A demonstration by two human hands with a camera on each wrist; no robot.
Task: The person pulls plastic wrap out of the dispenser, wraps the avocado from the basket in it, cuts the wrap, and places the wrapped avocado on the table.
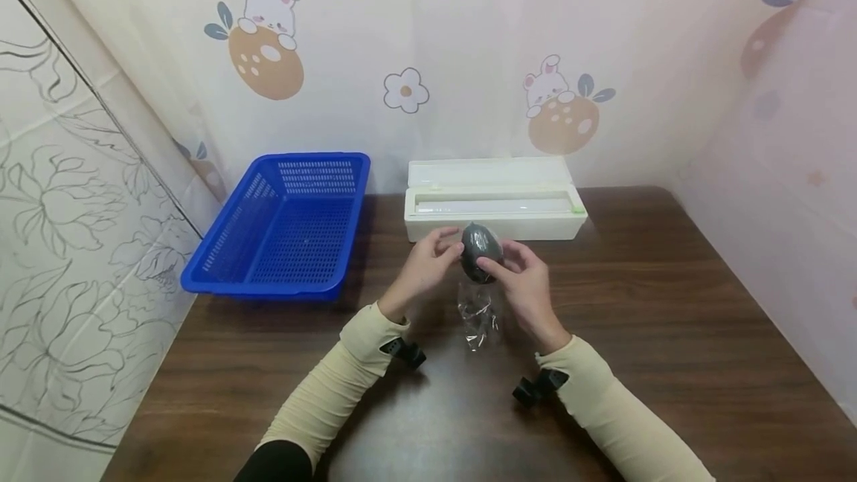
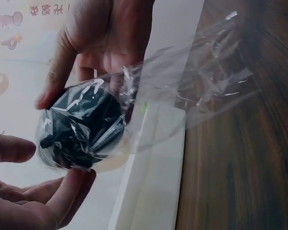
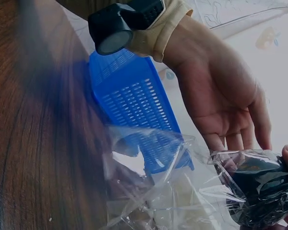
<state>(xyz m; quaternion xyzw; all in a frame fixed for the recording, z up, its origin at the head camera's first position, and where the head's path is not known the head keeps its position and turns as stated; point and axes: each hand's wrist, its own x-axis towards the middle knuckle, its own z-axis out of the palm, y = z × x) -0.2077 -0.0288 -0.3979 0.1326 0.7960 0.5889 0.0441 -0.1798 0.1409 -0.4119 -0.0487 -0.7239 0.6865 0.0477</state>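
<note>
A dark, oval avocado wrapped in clear plastic film is held up above the table, before the white box. Loose film trails from its near end. My right hand grips it from the right, thumb across its front. From the left, my left hand steadies it between thumb and fingertips. In the left wrist view the film lies crinkled over the avocado. The right wrist view shows the left hand at the wrapped avocado, with only right fingertips visible at the edge.
On the left of the brown wooden table stands a blue perforated basket. A long white film box, lid raised, stands at the back with a roll inside. A printed curtain hangs behind the table.
</note>
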